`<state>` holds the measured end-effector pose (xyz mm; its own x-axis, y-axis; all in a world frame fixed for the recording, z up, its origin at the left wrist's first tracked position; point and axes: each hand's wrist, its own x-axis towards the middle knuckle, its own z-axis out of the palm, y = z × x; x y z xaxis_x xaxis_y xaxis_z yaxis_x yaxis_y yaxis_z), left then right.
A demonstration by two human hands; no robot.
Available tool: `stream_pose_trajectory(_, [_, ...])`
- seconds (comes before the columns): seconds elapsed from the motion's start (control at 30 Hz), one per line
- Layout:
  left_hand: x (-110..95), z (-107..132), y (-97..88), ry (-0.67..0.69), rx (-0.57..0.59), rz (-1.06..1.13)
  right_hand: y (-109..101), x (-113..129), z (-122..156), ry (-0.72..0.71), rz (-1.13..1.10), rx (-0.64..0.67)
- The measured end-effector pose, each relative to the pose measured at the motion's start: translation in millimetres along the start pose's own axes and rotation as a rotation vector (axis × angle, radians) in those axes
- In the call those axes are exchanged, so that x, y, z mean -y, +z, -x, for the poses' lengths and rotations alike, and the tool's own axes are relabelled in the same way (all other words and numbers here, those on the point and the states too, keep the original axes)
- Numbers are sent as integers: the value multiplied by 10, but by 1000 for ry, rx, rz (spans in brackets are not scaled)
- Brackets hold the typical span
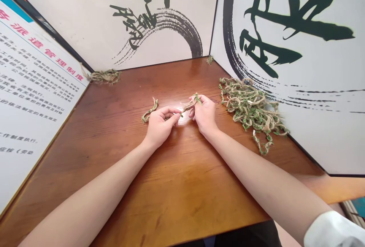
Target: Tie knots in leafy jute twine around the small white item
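My left hand [160, 124] rests on the wooden table [171, 186], fingers curled and pinched on a short piece of jute cord with small green leaves [149, 111], which trails off to its left. My right hand [204, 113] is closed on the other end of the leafy cord [191, 102], lifted a little off the wood. Both hands sit close together at the table's middle, thumbs almost meeting.
A loose heap of the same leafy cord [252, 108] lies to the right by a white calligraphy panel [299, 87]. A smaller clump [105, 76] sits in the far left corner. A text board [31, 98] stands at the left, another calligraphy panel [142, 19] behind.
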<state>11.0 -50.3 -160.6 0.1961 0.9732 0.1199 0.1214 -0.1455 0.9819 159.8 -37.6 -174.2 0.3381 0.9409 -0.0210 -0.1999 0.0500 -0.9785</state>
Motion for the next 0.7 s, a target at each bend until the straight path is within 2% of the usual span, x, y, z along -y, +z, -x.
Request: stream_pose_trajectory(0.7, [-48,27,9,-3,-8,-21,-3,74,6,82,-53,-27])
